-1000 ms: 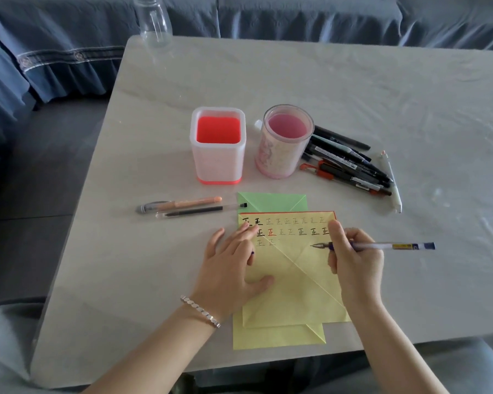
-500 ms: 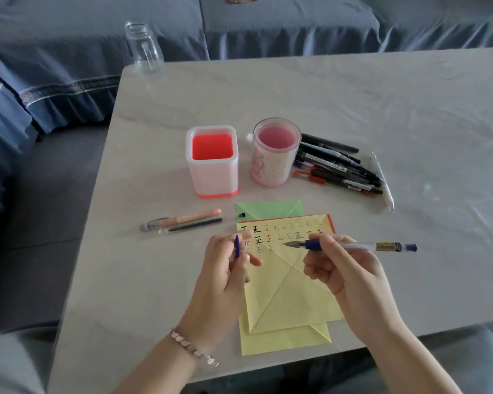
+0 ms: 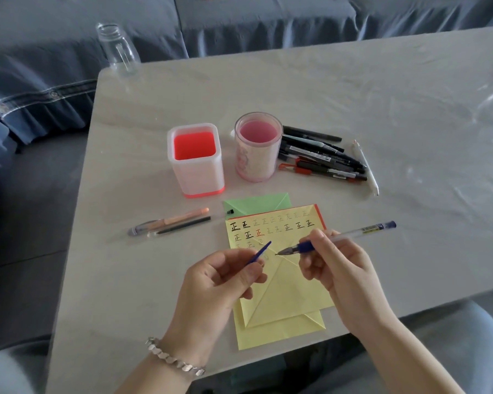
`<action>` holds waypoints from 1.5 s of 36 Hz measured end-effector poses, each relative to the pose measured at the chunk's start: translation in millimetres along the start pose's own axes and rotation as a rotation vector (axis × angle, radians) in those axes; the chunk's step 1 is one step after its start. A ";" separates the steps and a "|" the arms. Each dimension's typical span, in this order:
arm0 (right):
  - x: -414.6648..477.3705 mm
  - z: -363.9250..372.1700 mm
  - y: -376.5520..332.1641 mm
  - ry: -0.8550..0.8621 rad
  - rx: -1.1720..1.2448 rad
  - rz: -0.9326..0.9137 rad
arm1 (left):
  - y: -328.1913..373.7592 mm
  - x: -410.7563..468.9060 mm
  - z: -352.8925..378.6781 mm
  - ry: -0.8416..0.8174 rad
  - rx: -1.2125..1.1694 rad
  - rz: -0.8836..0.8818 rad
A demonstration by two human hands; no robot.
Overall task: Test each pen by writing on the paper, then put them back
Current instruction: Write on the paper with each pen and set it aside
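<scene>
My right hand (image 3: 337,265) grips a clear pen with a blue grip (image 3: 350,233), its uncapped tip pointing left above the yellow paper (image 3: 291,285). My left hand (image 3: 219,282) pinches the pen's blue cap (image 3: 258,253), held just left of the tip and apart from it. Rows of written marks fill the top of the yellow paper. A square holder with a red inside (image 3: 195,160) and a round pink holder (image 3: 258,146) stand behind the paper. A pile of several pens (image 3: 322,159) lies right of the round holder.
Two pens (image 3: 171,223) lie left of the paper, on the grey table (image 3: 353,92). A green sheet (image 3: 256,201) peeks from under the yellow one. A white pen (image 3: 366,167) lies beside the pile. A clear bottle (image 3: 117,49) stands at the far left corner. Blue sofa covers surround the table.
My left hand lifted off the paper holding the blue cap and brought it close to the pen tip. My right hand raised the pen off the paper and moved it left.
</scene>
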State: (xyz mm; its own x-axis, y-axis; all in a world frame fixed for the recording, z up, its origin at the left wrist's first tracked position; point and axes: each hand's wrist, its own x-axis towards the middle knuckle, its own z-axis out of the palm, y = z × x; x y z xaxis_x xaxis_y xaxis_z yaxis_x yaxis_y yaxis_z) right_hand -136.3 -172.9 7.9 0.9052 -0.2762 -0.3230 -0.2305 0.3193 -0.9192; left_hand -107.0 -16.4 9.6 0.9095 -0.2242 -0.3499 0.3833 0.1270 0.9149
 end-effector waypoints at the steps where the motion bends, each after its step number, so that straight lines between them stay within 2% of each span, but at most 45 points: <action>1: -0.1 -0.2 0.0 0.004 -0.014 -0.005 | 0.7 -0.4 0.8 -0.006 0.001 0.000; 11: -4.0 -2.9 0.1 -0.012 -0.100 -0.045 | 2.4 -3.2 7.3 -0.054 0.047 0.022; 16: -6.5 -5.2 5.1 -0.081 -0.147 -0.106 | 7.4 -7.6 11.3 -0.102 0.184 0.076; 19: -8.0 -8.3 8.1 -0.067 -0.173 -0.149 | 9.6 -8.6 15.1 -0.094 0.263 0.118; 27: -11.5 -27.1 2.7 -0.008 -0.073 -0.252 | 11.2 -1.3 37.9 -0.157 0.297 0.179; 30: -11.0 -37.7 -4.6 0.001 -0.092 -0.336 | 14.6 5.2 51.2 -0.209 0.247 0.140; 34: -10.2 -52.5 -16.6 -0.010 -0.120 -0.442 | 21.5 11.1 70.3 -0.278 0.072 -0.034; 36: -9.0 -62.8 -21.5 -0.011 -0.120 -0.433 | 21.8 15.2 80.5 -0.315 0.138 0.016; 40: -12.9 -85.0 -30.9 0.090 -0.171 -0.366 | 17.7 23.1 106.7 -0.416 0.449 0.260; 43: -19.2 -102.9 -36.5 0.230 -0.170 -0.343 | 8.4 27.7 133.7 -0.464 0.631 0.361; 49: -46.3 -161.2 -32.2 0.559 -0.294 -0.279 | -17.3 24.3 200.0 -0.631 0.897 0.272; 54: -93.0 -230.4 -18.0 0.785 -0.715 -0.112 | -32.9 5.5 232.6 -0.823 1.025 0.274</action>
State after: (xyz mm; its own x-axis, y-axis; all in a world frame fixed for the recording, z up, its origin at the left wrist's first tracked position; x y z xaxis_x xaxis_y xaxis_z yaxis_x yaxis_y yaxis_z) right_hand -298.5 -361.8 2.5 0.5098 -0.8589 -0.0489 -0.5466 -0.2796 -0.7894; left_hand -152.0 -246.6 24.4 0.4380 -0.8658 -0.2418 -0.4161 -0.4337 0.7993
